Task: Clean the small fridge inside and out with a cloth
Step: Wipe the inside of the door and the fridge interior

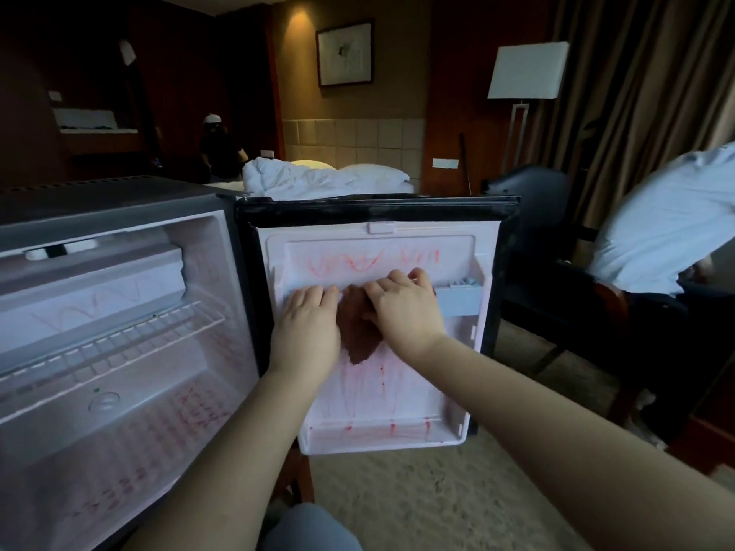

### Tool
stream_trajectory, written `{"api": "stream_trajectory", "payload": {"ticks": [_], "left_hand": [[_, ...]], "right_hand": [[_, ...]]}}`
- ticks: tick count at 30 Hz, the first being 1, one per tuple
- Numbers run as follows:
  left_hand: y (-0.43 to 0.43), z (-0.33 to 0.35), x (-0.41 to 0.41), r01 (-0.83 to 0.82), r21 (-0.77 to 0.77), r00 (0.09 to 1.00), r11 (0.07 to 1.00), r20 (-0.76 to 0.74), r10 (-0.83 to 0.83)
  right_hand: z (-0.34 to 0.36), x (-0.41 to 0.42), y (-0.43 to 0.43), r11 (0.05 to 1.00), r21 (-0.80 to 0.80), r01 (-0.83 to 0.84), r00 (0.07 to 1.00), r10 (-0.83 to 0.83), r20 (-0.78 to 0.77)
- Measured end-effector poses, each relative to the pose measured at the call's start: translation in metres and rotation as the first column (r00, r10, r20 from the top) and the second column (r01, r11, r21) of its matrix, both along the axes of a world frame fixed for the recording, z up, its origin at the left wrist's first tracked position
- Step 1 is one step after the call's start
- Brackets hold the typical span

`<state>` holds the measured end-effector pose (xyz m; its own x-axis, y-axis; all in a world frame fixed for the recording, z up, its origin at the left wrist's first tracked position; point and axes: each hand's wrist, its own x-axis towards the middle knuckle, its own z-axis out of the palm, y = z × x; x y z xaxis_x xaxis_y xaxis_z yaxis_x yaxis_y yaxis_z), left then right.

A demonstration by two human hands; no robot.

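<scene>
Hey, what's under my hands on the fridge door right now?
A dark red-brown cloth, lying against the door's white liner beneath the left hand and right hand. Its edges under both palms are covered.
</scene>
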<state>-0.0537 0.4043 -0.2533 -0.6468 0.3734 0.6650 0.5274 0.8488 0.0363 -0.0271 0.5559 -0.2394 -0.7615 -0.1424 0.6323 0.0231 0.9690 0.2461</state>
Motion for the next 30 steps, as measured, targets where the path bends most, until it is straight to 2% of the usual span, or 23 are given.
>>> {"api": "stream_trajectory", "payload": {"ticks": [4, 7, 10, 15, 17, 19, 21, 23, 26, 30], "left_hand": [[-0.007, -0.001, 0.0, 0.006, 0.012, 0.998, 1.0, 0.06, -0.006], [-0.009, -0.002, 0.003, 0.023, 0.04, 0.997, 0.999, 0.068, -0.026], [-0.013, -0.001, 0.004, 0.05, 0.058, 0.992, 0.997, 0.112, -0.056], [-0.018, 0.0, 0.003, 0.083, 0.08, 0.988, 0.993, 0.127, -0.093], [-0.019, -0.001, 0.002, 0.088, 0.088, 0.987, 0.992, 0.124, -0.099], [-0.02, -0.003, 0.003, 0.087, 0.093, 0.988, 0.992, 0.12, -0.098], [-0.021, -0.007, 0.003, 0.099, 0.088, 0.989, 0.991, 0.105, -0.108], [-0.024, -0.008, 0.001, 0.123, 0.083, 0.988, 0.989, 0.088, -0.13], [-0.027, -0.009, -0.003, 0.14, 0.063, 0.987, 0.988, 0.071, -0.144], [-0.026, -0.013, -0.004, 0.144, 0.079, 0.988, 0.986, 0.045, -0.148]], "right_hand": [[-0.001, 0.026, 0.048, 0.999, -0.036, -0.04, 0.999, 0.039, -0.031], [-0.003, 0.044, 0.073, 0.991, 0.009, -0.134, 0.986, 0.134, -0.094], [-0.002, 0.056, 0.09, 0.971, 0.08, -0.224, 0.971, 0.23, -0.062], [0.005, 0.066, 0.116, 0.951, 0.128, -0.281, 0.958, 0.285, -0.014], [0.002, 0.067, 0.114, 0.945, 0.13, -0.3, 0.95, 0.309, -0.055], [-0.011, 0.068, 0.109, 0.935, 0.126, -0.333, 0.923, 0.35, -0.158], [-0.028, 0.069, 0.103, 0.921, 0.179, -0.346, 0.888, 0.383, -0.254], [-0.041, 0.07, 0.094, 0.913, 0.248, -0.325, 0.879, 0.388, -0.275], [-0.056, 0.074, 0.084, 0.913, 0.263, -0.31, 0.908, 0.367, -0.204], [-0.075, 0.09, 0.086, 0.962, 0.088, -0.258, 0.96, 0.266, -0.09]]}}
